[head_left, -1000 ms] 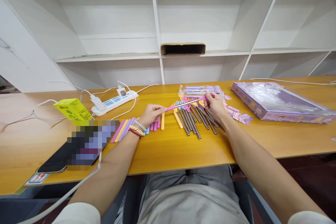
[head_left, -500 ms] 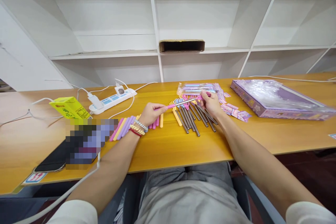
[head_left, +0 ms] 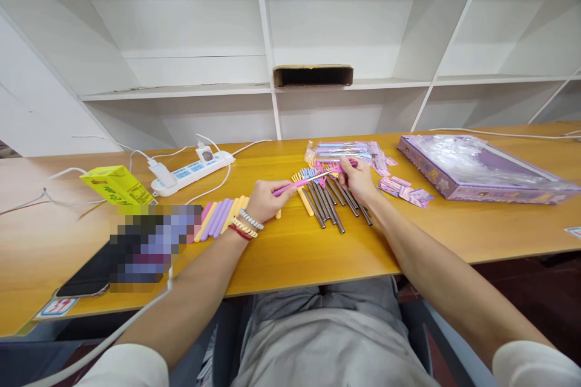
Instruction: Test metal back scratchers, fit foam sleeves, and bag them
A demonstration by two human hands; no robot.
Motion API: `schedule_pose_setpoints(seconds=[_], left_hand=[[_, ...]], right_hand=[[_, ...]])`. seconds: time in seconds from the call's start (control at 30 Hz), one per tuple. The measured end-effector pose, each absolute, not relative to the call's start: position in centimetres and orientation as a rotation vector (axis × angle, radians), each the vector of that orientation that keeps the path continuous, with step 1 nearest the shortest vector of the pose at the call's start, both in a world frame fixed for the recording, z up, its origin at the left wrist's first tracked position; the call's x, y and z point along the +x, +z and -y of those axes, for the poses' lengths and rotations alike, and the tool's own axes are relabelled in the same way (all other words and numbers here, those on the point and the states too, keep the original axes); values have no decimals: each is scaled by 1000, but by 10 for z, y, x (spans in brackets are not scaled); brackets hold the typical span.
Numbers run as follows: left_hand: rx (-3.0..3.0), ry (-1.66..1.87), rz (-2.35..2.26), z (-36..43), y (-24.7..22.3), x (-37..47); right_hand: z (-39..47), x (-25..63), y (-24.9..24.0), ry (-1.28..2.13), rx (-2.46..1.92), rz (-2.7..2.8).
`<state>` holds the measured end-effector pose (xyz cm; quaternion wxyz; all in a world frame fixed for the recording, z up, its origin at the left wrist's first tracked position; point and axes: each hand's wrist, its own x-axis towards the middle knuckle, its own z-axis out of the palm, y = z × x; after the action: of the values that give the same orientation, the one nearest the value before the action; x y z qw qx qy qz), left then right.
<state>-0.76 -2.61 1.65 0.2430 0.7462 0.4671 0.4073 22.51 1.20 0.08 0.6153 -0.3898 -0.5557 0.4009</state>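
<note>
White shelving [head_left: 200,21] backs the wooden counter [head_left: 308,263] I am looking down on through the head camera. Over the middle of it, I have a pink back scratcher [head_left: 321,175] raised between both hands. The left hand [head_left: 264,201] pinches its pink grip; the right hand [head_left: 358,181] pinches the far pink end, partly hidden by the fingers. The bare metal rod shows between them, in line with the grip.

Just below lies a bunch of claw-headed metal rods [head_left: 329,208]; yellow and purple grips [head_left: 221,217] sit in a row by the left wrist. I judge the step in hand to be seating the grip on the rod, though I cannot tell how deep the rod goes. To my mind, the next move calls for a firm pinch at both ends and a straight push along one axis, without bending the rod.
</note>
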Motion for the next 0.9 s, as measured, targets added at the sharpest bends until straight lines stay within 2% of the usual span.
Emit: schedule_pose_setpoints(seconds=[0.23, 0.5, 0.9], left_hand=[[2702, 1220, -1289, 22, 4, -4], [3246, 1494, -1135, 13, -8, -8], [3402, 1444, -1097, 12, -12, -5]], right_hand=[[-10, 224, 3, 904, -918, 1303], [-12, 224, 3, 919, -949, 1287], [-12, 224, 5, 878, -1031, 1330]])
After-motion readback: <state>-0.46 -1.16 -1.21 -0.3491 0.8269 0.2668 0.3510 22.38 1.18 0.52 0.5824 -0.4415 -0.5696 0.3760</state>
